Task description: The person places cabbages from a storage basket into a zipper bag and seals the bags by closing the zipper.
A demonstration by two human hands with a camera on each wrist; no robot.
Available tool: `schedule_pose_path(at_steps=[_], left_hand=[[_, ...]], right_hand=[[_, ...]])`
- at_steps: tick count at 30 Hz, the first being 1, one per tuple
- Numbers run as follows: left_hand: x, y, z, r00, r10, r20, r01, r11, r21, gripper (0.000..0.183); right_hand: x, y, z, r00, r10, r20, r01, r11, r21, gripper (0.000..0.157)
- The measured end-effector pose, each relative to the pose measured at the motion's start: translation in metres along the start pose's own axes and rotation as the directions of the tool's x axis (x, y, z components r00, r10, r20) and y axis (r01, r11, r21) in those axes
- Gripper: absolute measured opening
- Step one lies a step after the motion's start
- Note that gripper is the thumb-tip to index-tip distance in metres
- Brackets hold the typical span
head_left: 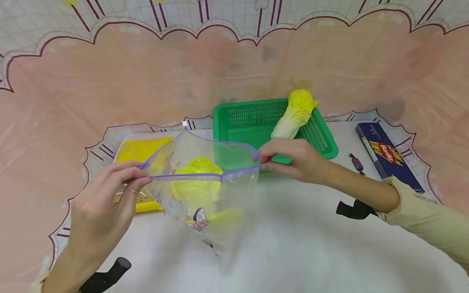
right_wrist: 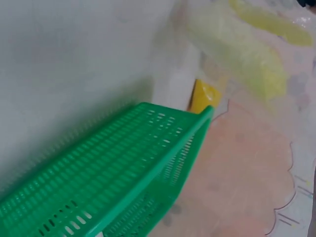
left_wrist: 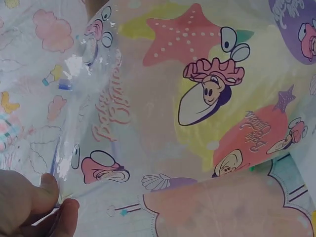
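A clear zip bag [head_left: 205, 195] with a purple zip rim and cartoon shell prints hangs with its mouth spread wide. My left hand [head_left: 106, 203] pinches the left end of the rim between thumb and fingers. At the opposite end, my right hand [head_left: 293, 158] pinches the rim in front of the green basket. Through the plastic shows a leafy yellow napa cabbage [head_left: 198, 167], lying inside the bag. In the left wrist view the bag's printed side [left_wrist: 207, 138] fills most of the picture, with fingertips [left_wrist: 69, 212] gripping its edge.
Behind the right hand stands a green basket [head_left: 238, 106], a second napa cabbage [head_left: 293, 116] leaning over its rim. A yellow packet [head_left: 146, 148] lies left, partly behind the left hand. To the right are a wrapped candy [head_left: 356, 163] and a blue Barilla spaghetti box [head_left: 388, 156].
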State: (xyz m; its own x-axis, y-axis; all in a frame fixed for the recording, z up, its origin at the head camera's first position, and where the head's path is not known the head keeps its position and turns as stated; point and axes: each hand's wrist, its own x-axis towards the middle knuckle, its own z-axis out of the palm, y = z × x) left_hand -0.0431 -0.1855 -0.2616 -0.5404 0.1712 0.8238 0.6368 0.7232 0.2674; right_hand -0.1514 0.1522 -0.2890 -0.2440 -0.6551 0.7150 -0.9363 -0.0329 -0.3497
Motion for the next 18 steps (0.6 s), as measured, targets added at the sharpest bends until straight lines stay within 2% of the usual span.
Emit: schedule_pose_path(at_steps=[6, 10, 18], left_hand=[[0.001, -0.005, 0.001, 0.998, 0.014, 0.069, -0.014, 1.0, -0.002, 0.05], [0.003, -0.007, 0.002, 0.995, 0.037, 0.087, -0.036, 0.999, -0.016, 0.048], [0.005, -0.006, 0.005, 0.99, 0.069, 0.12, -0.066, 0.997, -0.029, 0.045]], right_hand=[[-0.012, 0.002, 0.0, 0.996, 0.064, 0.057, -0.063, 0.998, -0.011, 0.016], [-0.019, 0.003, 0.0, 0.992, 0.091, 0.085, -0.089, 0.995, -0.034, 0.018], [-0.031, 0.008, 0.004, 0.984, 0.096, 0.152, -0.097, 0.995, 0.002, 0.021]])
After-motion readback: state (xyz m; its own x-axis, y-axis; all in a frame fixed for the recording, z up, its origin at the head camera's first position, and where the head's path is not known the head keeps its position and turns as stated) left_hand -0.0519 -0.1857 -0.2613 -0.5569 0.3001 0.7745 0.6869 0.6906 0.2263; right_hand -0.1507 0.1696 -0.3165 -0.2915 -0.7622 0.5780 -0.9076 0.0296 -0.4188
